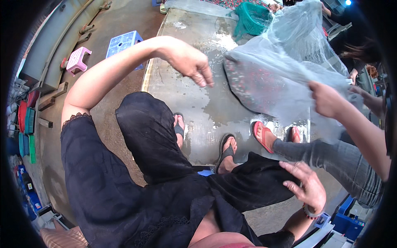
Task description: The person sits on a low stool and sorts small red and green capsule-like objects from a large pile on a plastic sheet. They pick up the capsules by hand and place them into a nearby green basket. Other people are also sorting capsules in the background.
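Two empty hands, with the pale mesh just right of the left one

We hold our left hand (192,64) out over a wet, flat surface (198,109), its fingers slack and bent rather than clenched, with nothing visible in them. Our right hand (305,186) lies, fingers spread and also empty, on the black trouser leg (258,182) over our right knee; a bracelet (311,212) circles its wrist.

The pale, see-through mesh (285,84) lies to the right of our left hand, near its fingertips but apart from them. From our right hand it lies well apart, farther out ahead. Through its near part we see small red and green pieces (256,80), and a dark curved edge (231,89) bounds them on the side facing our left hand. Neither of our hands grips the mesh: a co-worker's hand (326,99), farther right than our left hand, is closed on it.

Beyond our left hand, ahead and to the right, a green basket (252,18) sits beside the mesh, with more red and green bits (213,3) farther out. Left of our left hand, past the forearm, stand a blue stool (123,42) and a pink stool (77,60).
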Motion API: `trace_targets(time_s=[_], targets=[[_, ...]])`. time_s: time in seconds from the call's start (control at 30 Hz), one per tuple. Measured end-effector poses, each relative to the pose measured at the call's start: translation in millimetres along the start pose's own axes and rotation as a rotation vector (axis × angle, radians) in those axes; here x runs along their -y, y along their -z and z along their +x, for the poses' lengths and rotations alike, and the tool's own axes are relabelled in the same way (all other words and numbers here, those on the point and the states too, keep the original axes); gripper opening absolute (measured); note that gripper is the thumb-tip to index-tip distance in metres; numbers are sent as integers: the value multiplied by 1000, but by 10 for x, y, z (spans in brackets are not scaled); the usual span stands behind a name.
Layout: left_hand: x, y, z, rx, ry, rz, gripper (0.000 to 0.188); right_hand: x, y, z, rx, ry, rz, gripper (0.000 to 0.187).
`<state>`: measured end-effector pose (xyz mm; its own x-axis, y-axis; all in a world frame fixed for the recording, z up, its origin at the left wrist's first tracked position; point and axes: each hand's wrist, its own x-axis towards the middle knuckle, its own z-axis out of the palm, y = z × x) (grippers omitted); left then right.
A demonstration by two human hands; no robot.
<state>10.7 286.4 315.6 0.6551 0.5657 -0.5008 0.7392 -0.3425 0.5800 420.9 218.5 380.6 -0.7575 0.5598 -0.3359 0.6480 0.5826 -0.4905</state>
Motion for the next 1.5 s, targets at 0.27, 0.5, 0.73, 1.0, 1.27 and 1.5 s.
trace_targets(time_s=[0.27, 0.5, 0.73, 1.0, 1.27, 1.5], targets=[[-152, -128, 319, 90, 187, 345, 40, -448, 87, 381, 167, 69, 21, 50], [-55, -100, 560, 61, 75, 302, 42, -814, -234, 652, 18, 135, 315, 39], [378, -426, 686, 24, 49, 125, 44, -914, -426, 1034, -93, 270, 529, 33], [29, -533, 1150, 49, 115, 489, 27, -912, -9, 1942, -37, 371, 789, 31], [-200, -616, 1778, -68, -15, 525, 21, 409, 227, 3322, -2, 599, 669, 53], [144, -307, 1430, -11, 413, 45, 51, 69, -508, 3251, -65, 933, -188, 45]])
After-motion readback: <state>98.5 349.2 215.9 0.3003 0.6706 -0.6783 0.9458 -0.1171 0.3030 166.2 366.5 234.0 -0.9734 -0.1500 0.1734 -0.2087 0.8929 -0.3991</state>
